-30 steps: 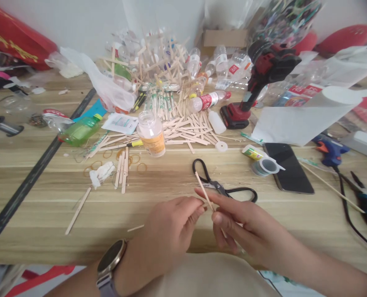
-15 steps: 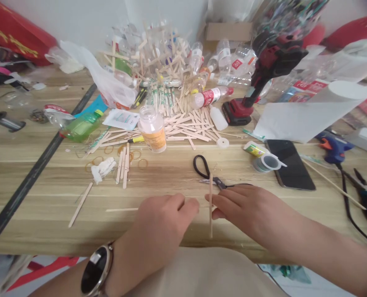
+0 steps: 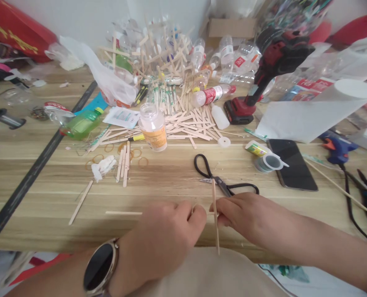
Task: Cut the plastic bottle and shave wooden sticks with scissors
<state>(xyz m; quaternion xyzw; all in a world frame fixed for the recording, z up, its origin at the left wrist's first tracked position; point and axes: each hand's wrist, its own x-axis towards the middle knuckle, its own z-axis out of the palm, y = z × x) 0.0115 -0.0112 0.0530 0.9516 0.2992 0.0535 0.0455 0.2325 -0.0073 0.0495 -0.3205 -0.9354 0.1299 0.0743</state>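
My left hand (image 3: 171, 235) is closed around a thin wooden stick (image 3: 123, 213) that lies crosswise. One end juts out to the left, and a short bit shows beyond the thumb. Across the right end of that stick stands a second wooden craft stick (image 3: 215, 222), seen almost edge-on. My right hand (image 3: 243, 214) pinches at this crossing, its fingertips partly behind the craft stick. Whether the two sticks are joined I cannot tell. Just beyond my right hand, black-handled scissors (image 3: 222, 185) lie with their handles spread.
Several loose craft sticks (image 3: 122, 163) lie by a crumpled white tissue (image 3: 103, 167). Behind are a clear jar (image 3: 154, 134), a heap of sticks (image 3: 189, 126) and plastic bottles. To the right are a phone (image 3: 293, 165), a glue gun (image 3: 338, 146) and a cordless drill (image 3: 264, 70).
Both hands have come slightly nearer together at the crossing, the right fingers closing there. The upright craft stick has shifted a little right and toward me. More of the scissors shows.
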